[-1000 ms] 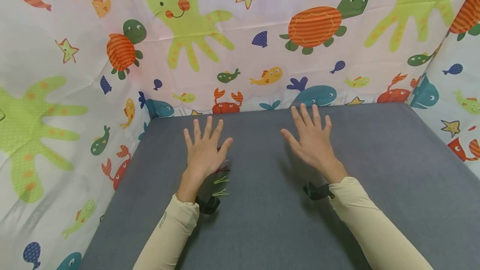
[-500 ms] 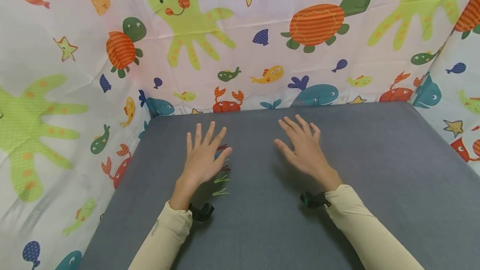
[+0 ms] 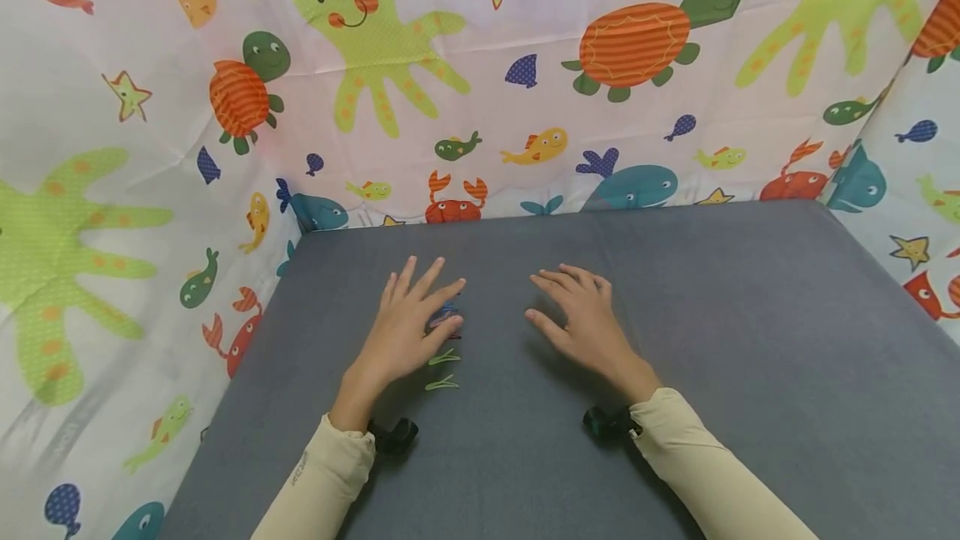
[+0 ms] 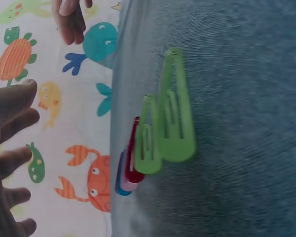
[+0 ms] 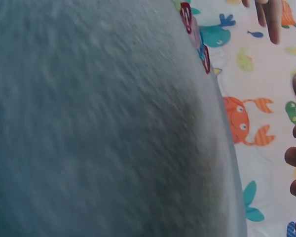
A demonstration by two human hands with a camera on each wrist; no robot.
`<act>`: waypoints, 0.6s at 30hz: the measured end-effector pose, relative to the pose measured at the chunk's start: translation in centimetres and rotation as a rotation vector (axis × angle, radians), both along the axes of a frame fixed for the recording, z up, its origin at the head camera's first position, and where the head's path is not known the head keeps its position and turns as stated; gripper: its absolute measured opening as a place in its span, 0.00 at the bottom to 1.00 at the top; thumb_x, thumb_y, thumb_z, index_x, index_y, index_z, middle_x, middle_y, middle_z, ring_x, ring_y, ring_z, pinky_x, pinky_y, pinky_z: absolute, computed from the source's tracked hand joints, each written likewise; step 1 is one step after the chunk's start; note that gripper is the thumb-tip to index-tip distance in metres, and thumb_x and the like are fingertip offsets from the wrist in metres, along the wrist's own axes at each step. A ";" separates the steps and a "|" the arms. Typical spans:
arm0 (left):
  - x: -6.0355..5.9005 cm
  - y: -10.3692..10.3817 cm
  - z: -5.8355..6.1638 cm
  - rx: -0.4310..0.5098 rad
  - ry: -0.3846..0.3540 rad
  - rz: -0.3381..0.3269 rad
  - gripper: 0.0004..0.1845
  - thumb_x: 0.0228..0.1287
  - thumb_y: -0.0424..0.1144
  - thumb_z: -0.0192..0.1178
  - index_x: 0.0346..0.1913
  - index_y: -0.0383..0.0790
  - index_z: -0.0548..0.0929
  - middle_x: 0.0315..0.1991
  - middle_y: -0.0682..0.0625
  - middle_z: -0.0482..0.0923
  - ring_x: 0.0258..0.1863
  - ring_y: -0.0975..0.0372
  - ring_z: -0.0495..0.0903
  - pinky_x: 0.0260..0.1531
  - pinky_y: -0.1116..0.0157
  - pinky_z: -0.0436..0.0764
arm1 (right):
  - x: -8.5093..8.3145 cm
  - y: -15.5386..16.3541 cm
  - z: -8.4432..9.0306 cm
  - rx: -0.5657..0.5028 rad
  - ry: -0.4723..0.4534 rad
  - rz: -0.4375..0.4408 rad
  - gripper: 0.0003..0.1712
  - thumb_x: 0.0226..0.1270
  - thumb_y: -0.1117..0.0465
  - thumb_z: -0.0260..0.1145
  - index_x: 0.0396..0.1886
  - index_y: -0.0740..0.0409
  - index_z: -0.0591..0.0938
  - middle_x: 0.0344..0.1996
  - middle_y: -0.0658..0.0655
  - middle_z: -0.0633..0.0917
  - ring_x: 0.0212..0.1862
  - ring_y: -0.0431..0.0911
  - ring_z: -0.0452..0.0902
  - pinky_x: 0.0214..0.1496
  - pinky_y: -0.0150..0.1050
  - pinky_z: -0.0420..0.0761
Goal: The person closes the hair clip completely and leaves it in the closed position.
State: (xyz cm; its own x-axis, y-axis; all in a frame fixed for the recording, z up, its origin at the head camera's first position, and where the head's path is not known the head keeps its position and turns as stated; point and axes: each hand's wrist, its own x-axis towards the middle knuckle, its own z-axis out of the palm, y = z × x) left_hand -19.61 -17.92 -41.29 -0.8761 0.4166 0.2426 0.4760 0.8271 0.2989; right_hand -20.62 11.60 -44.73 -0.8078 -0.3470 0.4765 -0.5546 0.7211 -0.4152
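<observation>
Row of hair clips lying directly on the grey surface [image 3: 750,315], nearer its left edge than its right, running front to back. Order from the near end: green clip [image 4: 177,148], second green clip [image 4: 148,166], red clip [image 5: 186,18], pink clip [image 5: 195,34], blue clip [image 5: 201,52], second red clip [image 5: 206,61] nearest the back edge (far ones partly covered by fingers in the head view). Left hand [image 3: 403,325] hovers just beside the row, fingers spread, grasping nothing. Right hand [image 3: 588,325] is raised over the surface's middle, fingers apart and slightly bent, palm unoccupied. Patterned curtain [image 3: 487,57] meets the back edge.
</observation>
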 end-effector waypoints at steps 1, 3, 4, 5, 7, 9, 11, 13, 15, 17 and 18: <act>0.1 0.0 -0.1 0.010 0.009 -0.015 0.28 0.74 0.56 0.57 0.73 0.58 0.73 0.81 0.49 0.57 0.83 0.44 0.42 0.76 0.35 0.44 | 0.0 -0.2 -0.2 0.003 0.008 0.005 0.32 0.69 0.46 0.69 0.69 0.52 0.78 0.65 0.58 0.81 0.72 0.60 0.66 0.69 0.67 0.54; 0.1 0.1 -0.3 0.027 0.028 -0.040 0.25 0.74 0.54 0.59 0.70 0.55 0.77 0.78 0.48 0.63 0.82 0.44 0.48 0.75 0.36 0.49 | 0.1 -0.6 -0.4 0.008 0.017 0.017 0.32 0.67 0.46 0.71 0.68 0.52 0.79 0.63 0.58 0.82 0.70 0.60 0.68 0.67 0.67 0.57; 0.2 0.1 -0.4 0.031 0.039 -0.047 0.24 0.73 0.53 0.60 0.69 0.55 0.79 0.77 0.48 0.66 0.82 0.45 0.51 0.75 0.36 0.52 | 0.2 -0.8 -0.5 0.010 0.019 0.025 0.33 0.66 0.45 0.72 0.67 0.51 0.80 0.62 0.57 0.83 0.70 0.59 0.69 0.67 0.66 0.58; 0.2 0.1 -0.4 0.036 0.047 -0.053 0.23 0.73 0.52 0.61 0.67 0.54 0.80 0.75 0.48 0.69 0.81 0.45 0.54 0.74 0.37 0.55 | 0.2 -1.0 -0.7 0.013 0.021 0.032 0.33 0.65 0.45 0.73 0.67 0.51 0.80 0.62 0.57 0.83 0.69 0.59 0.69 0.66 0.66 0.59; 0.2 0.1 -0.4 0.045 0.056 -0.061 0.21 0.72 0.51 0.62 0.65 0.53 0.82 0.71 0.47 0.73 0.79 0.46 0.58 0.73 0.37 0.59 | 0.3 -1.4 -0.9 0.019 0.014 0.046 0.33 0.64 0.45 0.73 0.66 0.49 0.80 0.61 0.55 0.83 0.67 0.58 0.71 0.65 0.64 0.60; 0.2 0.1 -0.4 0.050 0.060 -0.063 0.20 0.71 0.51 0.63 0.63 0.52 0.84 0.69 0.47 0.76 0.78 0.46 0.62 0.72 0.38 0.62 | 0.4 -1.7 -1.0 0.021 -0.008 0.061 0.32 0.64 0.44 0.73 0.66 0.48 0.81 0.61 0.54 0.84 0.65 0.56 0.72 0.64 0.62 0.62; 0.2 -0.1 -0.5 0.057 0.064 -0.065 0.20 0.71 0.51 0.64 0.61 0.51 0.85 0.66 0.48 0.78 0.77 0.47 0.64 0.71 0.38 0.64 | 0.6 -2.1 -1.2 0.021 -0.030 0.076 0.31 0.64 0.44 0.73 0.66 0.48 0.81 0.60 0.53 0.84 0.63 0.54 0.73 0.63 0.60 0.63; 0.2 -0.4 -0.6 0.064 0.069 -0.069 0.19 0.70 0.50 0.65 0.60 0.50 0.86 0.64 0.47 0.81 0.75 0.47 0.67 0.70 0.38 0.65 | 0.8 -2.4 -1.2 0.022 -0.049 0.090 0.31 0.64 0.45 0.73 0.65 0.48 0.82 0.59 0.52 0.84 0.60 0.52 0.74 0.61 0.58 0.64; 0.3 -0.7 -0.8 0.071 0.084 -0.075 0.18 0.69 0.50 0.65 0.58 0.50 0.87 0.60 0.49 0.83 0.72 0.48 0.70 0.68 0.40 0.68 | 1.1 -2.7 -1.2 0.022 -0.059 0.105 0.31 0.64 0.44 0.74 0.64 0.49 0.82 0.58 0.52 0.85 0.59 0.51 0.74 0.60 0.57 0.64; 0.4 -1.0 -1.0 0.078 0.101 -0.079 0.16 0.68 0.49 0.67 0.55 0.49 0.89 0.56 0.49 0.85 0.67 0.50 0.74 0.65 0.42 0.71 | 1.3 -3.0 -1.2 0.027 -0.070 0.120 0.30 0.64 0.44 0.74 0.64 0.49 0.83 0.57 0.51 0.85 0.58 0.51 0.75 0.59 0.57 0.65; 0.4 -1.1 -1.1 0.079 0.107 -0.078 0.15 0.68 0.49 0.67 0.54 0.50 0.89 0.54 0.50 0.86 0.64 0.52 0.76 0.64 0.43 0.73 | 1.4 -3.2 -1.2 0.032 -0.074 0.126 0.30 0.64 0.44 0.74 0.63 0.49 0.83 0.56 0.51 0.85 0.58 0.51 0.75 0.58 0.57 0.65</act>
State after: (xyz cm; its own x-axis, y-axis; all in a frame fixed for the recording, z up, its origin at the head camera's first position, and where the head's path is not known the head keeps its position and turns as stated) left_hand -19.17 -19.03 -42.35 -0.8093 0.4580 0.3679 0.5704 0.7625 0.3054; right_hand -19.25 8.40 -45.96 -0.7893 -0.4619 0.4045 -0.6104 0.6615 -0.4357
